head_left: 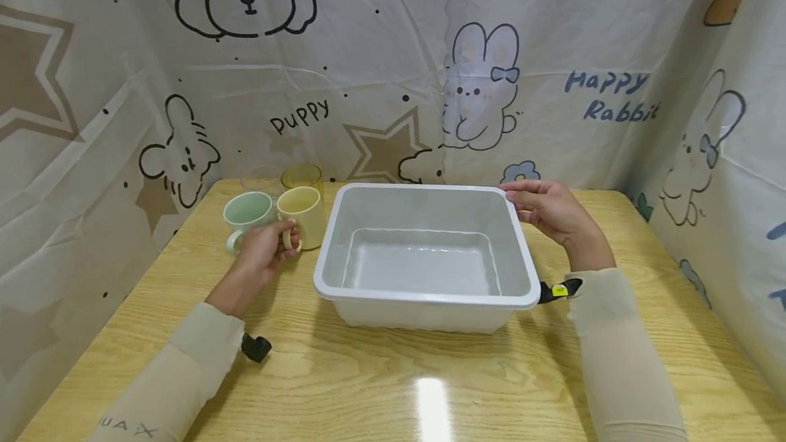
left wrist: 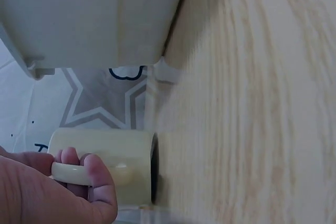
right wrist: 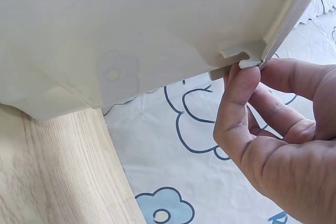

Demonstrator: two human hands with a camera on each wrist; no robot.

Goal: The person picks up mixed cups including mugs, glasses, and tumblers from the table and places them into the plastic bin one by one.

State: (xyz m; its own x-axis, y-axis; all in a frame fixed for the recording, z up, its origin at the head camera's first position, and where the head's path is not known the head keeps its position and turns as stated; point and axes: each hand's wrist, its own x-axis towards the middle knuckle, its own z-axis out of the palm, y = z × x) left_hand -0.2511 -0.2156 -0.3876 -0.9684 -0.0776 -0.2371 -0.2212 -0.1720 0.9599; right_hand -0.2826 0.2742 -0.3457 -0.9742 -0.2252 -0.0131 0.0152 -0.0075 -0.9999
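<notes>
On the left side of the table, my left hand grips the handle of a pale yellow mug. In the left wrist view, fingers curl through the handle of that mug. Just left of it stands a light green mug, partly behind the hand. A yellow-tinted glass shows behind the yellow mug. My right hand pinches the back right corner of the rim of a white plastic basin. Seen from the right wrist, the thumb and fingers meet at the rim's edge.
The basin stands upright in the middle of the wooden table, its inside facing up. A faint clear glass rim shows behind the green mug. Printed cloth hangs along the back and both sides of the table.
</notes>
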